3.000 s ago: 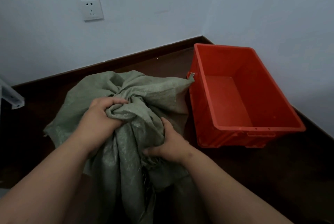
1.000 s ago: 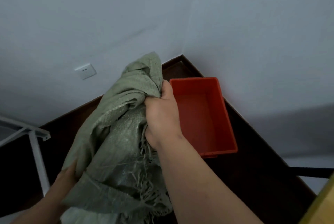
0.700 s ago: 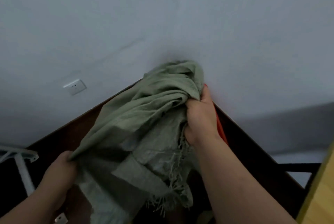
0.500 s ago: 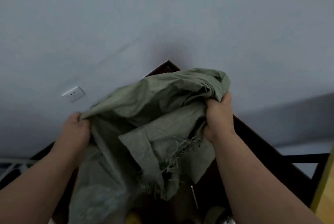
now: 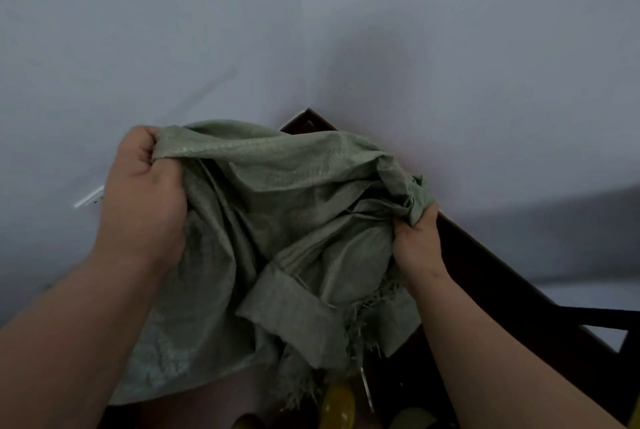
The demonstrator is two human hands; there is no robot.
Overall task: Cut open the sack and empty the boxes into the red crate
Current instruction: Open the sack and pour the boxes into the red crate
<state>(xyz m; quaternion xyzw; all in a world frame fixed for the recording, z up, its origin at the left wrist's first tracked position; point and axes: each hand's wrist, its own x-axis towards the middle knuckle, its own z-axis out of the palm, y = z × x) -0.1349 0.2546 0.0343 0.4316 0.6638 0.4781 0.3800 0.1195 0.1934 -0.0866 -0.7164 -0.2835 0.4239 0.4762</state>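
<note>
— While both my hands are up like this, ask what you want.

— What is each grip doing?

— My left hand [image 5: 143,200] has its fingers curled tight round a bunched edge of the green sack [image 5: 277,241], and my right hand [image 5: 417,241] is clenched on another gathered edge. Both grips are full of cloth; neither is slack. The woven sack hangs stretched and crumpled between them, sagging below both grips.

— Where is its open end?

— Below my right grip and a little towards the left one a folded flap and a frayed fringe [image 5: 363,328] hang down. Whether that is the cut mouth I cannot tell; the folds hide the opening.

— Any boxes?

— I cannot make out a box. Under the fringe, well below both grips, something yellow [image 5: 337,404] shows, blurred and cut off by the lower edge. Another yellowish shape [image 5: 414,418] lies under my right forearm, also cut off. A thin pale strip [image 5: 366,390] stands beside the yellow thing; I cannot name it.

— And the red crate?

— Not to be seen; the sack covers everything beneath my grips.

— What else?

— Beyond my right grip runs a dark brown surface [image 5: 491,276] into the corner of the pale wall [image 5: 311,30]. By my left grip, a white plate on the wall [image 5: 90,198] pokes out, mostly hidden by that hand.
</note>
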